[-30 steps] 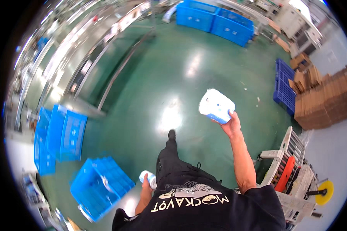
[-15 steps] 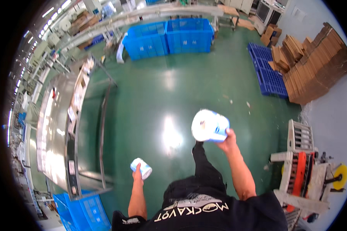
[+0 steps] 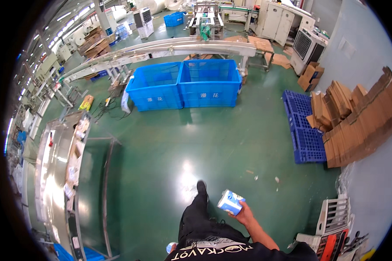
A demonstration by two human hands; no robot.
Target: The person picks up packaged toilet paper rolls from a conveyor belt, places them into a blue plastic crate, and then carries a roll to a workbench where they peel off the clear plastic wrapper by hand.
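My right hand (image 3: 245,213) grips a paper roll (image 3: 231,202) in a blue-and-white printed wrapper, held out low over the green floor, right of my forward leg. At the lower edge, close to my hip, a second blue-and-white roll (image 3: 170,247) shows only in part. Only a sliver of my left hand (image 3: 174,247) appears there, closed against that roll, while my shirt and trouser leg hide the rest.
Two blue plastic crates (image 3: 154,93) stand ahead, in front of a long white conveyor (image 3: 161,48). A metal table (image 3: 56,174) runs along the left. On the right are a blue pallet (image 3: 301,130), stacked flat cardboard (image 3: 366,126) and a white slatted frame (image 3: 334,216).
The crates and pallet now sit lower in the picture, and more of the room beyond shows. Both hands and their rolls have moved down; my left hand is mostly out of sight. A leg has stepped forward.
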